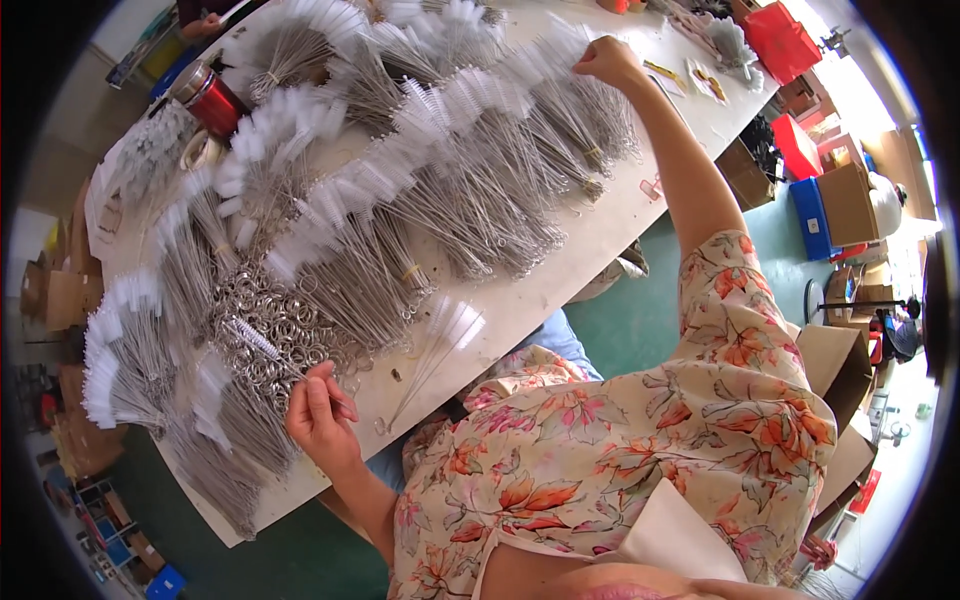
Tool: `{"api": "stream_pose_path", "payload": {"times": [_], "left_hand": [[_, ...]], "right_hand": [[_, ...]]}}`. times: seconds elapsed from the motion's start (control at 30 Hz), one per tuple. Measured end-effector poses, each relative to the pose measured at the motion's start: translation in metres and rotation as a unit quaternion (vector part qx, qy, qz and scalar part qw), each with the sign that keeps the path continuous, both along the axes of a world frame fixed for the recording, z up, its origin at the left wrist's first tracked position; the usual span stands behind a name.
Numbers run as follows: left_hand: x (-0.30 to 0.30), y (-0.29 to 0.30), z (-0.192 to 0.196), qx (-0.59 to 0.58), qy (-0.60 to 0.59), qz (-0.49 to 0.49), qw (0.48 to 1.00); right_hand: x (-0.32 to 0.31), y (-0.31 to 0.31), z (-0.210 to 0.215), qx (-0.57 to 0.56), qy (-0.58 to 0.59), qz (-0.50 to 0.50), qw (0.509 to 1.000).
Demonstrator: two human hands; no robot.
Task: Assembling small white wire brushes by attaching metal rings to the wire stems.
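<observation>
My left hand (322, 415) is pinched at the near edge of a pile of metal rings (265, 310). A thin wire-stemmed brush with white bristles (252, 338) reaches out from its fingertips over the rings. My right arm stretches to the far right of the table, where my right hand (607, 62) is closed beside the white bristle ends of a bundle of brushes (560, 60); what its fingers hold, if anything, is hidden. Several loose brushes (430, 345) lie right of my left hand, bristles pointing away.
Many brush bundles (470, 190) cover the white table (530, 290). A red metal flask (210, 103) and a tape roll (201, 152) stand at the far left. Another person's hand (203, 26) shows at the top. Red bins (780, 42) and cardboard boxes (846, 204) are at the right.
</observation>
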State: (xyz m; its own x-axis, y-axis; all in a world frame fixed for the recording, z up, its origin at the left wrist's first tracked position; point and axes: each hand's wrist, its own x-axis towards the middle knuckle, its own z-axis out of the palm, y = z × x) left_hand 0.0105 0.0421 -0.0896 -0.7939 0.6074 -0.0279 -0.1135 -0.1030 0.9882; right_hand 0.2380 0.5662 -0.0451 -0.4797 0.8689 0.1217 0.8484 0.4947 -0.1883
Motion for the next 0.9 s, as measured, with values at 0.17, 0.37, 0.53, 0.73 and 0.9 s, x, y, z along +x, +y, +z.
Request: {"api": "stream_pose_path", "payload": {"times": [0.17,0.37,0.53,0.73,0.9], "left_hand": [[-0.002,-0.001,0.006,0.01,-0.019,0.023,1.0],[0.005,0.033,0.024,0.047,0.133,-0.054,0.989],[0.005,0.061,0.02,0.042,0.253,-0.022,0.966],[-0.013,0.034,0.025,0.16,0.335,0.188,0.909],[0.009,0.028,0.02,0.138,0.245,0.108,0.954]], "right_hand": [[-0.011,-0.048,0.042,0.12,0.125,0.034,0.984],[-0.116,-0.239,0.041,-0.437,0.531,0.304,0.66],[-0.158,-0.356,0.032,-0.606,0.35,0.276,0.659],[-0.162,-0.37,0.015,-0.318,0.479,0.474,0.666],[-0.17,-0.379,-0.018,-0.645,0.456,0.255,0.557]]}}
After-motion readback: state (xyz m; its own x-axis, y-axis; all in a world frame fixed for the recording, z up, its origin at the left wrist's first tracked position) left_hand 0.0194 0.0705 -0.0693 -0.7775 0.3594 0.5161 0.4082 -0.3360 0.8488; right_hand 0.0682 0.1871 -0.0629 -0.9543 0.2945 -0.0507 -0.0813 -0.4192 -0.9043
